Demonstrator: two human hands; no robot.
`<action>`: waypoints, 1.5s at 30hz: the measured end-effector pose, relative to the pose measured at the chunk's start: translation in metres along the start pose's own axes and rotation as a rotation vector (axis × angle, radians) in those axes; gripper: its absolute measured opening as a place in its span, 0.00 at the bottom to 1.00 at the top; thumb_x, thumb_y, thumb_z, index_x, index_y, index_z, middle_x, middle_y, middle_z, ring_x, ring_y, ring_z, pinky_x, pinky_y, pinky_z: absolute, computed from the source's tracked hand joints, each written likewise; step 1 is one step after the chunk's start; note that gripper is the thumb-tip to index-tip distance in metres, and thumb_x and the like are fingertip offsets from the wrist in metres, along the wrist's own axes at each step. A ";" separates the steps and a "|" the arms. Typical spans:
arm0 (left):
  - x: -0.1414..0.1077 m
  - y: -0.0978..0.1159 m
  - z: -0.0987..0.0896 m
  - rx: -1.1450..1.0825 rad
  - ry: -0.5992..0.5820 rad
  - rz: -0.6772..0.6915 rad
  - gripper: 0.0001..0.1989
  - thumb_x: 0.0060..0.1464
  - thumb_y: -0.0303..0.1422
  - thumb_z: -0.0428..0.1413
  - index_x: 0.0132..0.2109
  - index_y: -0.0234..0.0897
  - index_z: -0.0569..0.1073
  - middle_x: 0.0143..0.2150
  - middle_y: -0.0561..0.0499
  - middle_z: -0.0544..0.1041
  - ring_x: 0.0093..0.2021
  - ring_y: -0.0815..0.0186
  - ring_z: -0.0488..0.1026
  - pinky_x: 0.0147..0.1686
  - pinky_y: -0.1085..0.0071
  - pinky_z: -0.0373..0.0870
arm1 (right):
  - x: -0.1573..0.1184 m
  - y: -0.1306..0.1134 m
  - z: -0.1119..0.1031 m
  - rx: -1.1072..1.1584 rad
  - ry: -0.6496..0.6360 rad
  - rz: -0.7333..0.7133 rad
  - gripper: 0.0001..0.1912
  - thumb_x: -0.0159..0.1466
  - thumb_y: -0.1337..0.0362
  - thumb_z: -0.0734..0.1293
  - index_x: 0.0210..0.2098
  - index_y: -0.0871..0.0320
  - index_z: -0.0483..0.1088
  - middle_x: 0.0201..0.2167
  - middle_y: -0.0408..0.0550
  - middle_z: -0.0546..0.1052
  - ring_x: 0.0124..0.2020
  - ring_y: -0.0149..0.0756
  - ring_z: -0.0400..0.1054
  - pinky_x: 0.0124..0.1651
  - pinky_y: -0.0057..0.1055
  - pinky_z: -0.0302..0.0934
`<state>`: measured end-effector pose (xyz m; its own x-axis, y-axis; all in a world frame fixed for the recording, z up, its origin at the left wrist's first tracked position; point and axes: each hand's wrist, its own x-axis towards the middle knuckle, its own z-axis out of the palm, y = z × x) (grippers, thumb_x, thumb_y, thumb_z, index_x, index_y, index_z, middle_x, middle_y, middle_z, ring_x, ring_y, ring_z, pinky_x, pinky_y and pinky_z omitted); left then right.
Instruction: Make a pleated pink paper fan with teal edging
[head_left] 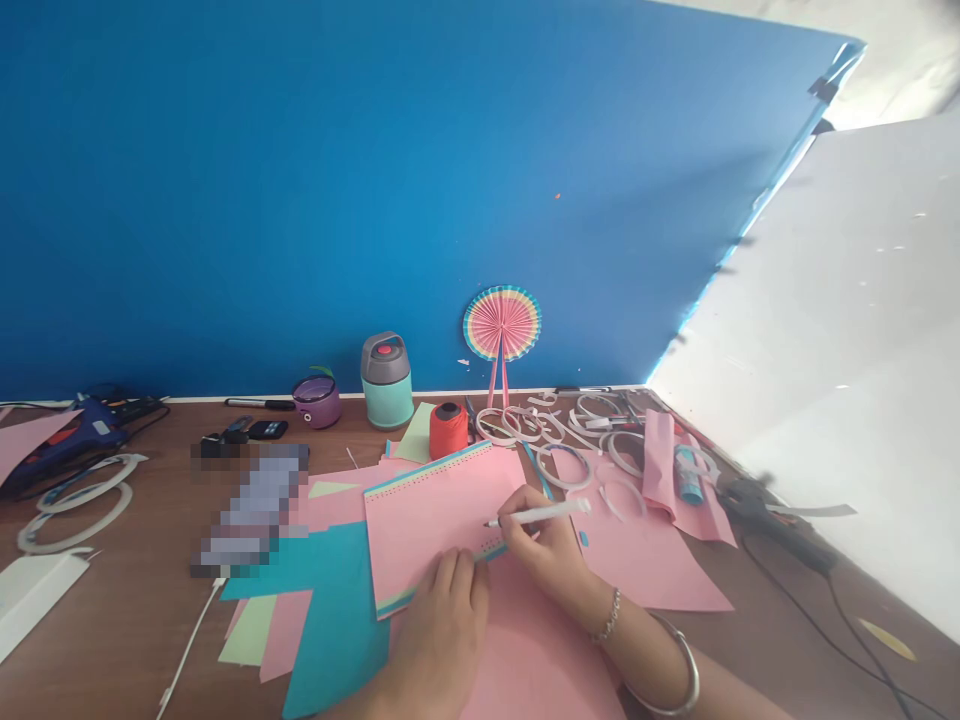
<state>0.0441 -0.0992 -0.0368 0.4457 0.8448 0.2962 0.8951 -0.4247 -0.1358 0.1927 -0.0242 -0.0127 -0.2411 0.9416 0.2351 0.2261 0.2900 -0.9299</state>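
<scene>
My right hand (pixel 551 555) grips a white pen (pixel 553 511), its dark tip low over a pink paper sheet (pixel 427 520); whether the tip touches is hard to tell. That sheet has blue and yellow-green strips with rows of small dark marks along its far and near edges. My left hand (pixel 450 620) lies over the near edge, fingers stretched out on the paper. Beneath are blue paper (pixel 337 620) and more pink paper (pixel 540 650). Behind the sheet stands a red thread spool (pixel 448 436). A round pleated paper fan (pixel 502 325) is upright against the blue wall.
A teal and grey flask (pixel 387 385) and a purple cup (pixel 316 402) stand at the back. White strip rings (pixel 562 467) lie at right, near a black-corded tool (pixel 772 525). A blurred-out phone-like slab (pixel 255 510) with a white cable and a blue glue gun (pixel 82 432) are at left.
</scene>
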 end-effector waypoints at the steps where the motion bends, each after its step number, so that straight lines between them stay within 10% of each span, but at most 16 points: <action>1: 0.000 0.000 0.000 0.005 0.001 0.004 0.16 0.50 0.20 0.49 0.47 0.29 0.70 0.39 0.43 0.71 0.39 0.57 0.67 0.40 0.59 0.68 | -0.001 0.000 -0.001 -0.046 0.028 -0.048 0.03 0.55 0.68 0.62 0.25 0.56 0.65 0.22 0.42 0.69 0.24 0.30 0.61 0.26 0.26 0.56; 9: -0.001 0.000 0.001 0.000 0.011 0.007 0.15 0.49 0.19 0.49 0.44 0.30 0.70 0.38 0.44 0.71 0.38 0.58 0.68 0.40 0.59 0.68 | 0.005 0.005 0.004 0.046 -0.197 0.205 0.04 0.53 0.70 0.62 0.23 0.57 0.63 0.21 0.41 0.69 0.24 0.30 0.64 0.28 0.26 0.58; 29: 0.000 0.001 0.003 0.021 0.023 0.014 0.14 0.49 0.19 0.48 0.43 0.30 0.71 0.39 0.43 0.73 0.40 0.57 0.69 0.41 0.59 0.70 | 0.005 0.004 0.005 -0.049 -0.206 0.216 0.05 0.50 0.72 0.61 0.21 0.57 0.60 0.18 0.37 0.63 0.21 0.26 0.55 0.24 0.24 0.50; 38: -0.004 -0.002 0.010 -0.012 -0.006 0.077 0.20 0.52 0.21 0.47 0.53 0.27 0.68 0.50 0.39 0.72 0.51 0.55 0.67 0.51 0.58 0.64 | -0.003 0.000 -0.004 0.108 0.071 -0.032 0.04 0.57 0.65 0.63 0.25 0.56 0.66 0.23 0.42 0.68 0.26 0.31 0.61 0.29 0.28 0.57; 45: -0.001 -0.002 -0.008 -0.052 -0.095 -0.032 0.17 0.51 0.20 0.48 0.48 0.33 0.70 0.37 0.46 0.72 0.36 0.59 0.68 0.34 0.63 0.69 | 0.005 0.005 0.005 0.135 -0.177 0.188 0.03 0.54 0.69 0.62 0.24 0.57 0.63 0.22 0.42 0.70 0.26 0.32 0.66 0.30 0.28 0.60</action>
<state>0.0421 -0.1016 -0.0294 0.4183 0.8842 0.2078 0.9081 -0.4115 -0.0774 0.1882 -0.0188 -0.0178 -0.3704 0.9288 0.0129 0.1573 0.0763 -0.9846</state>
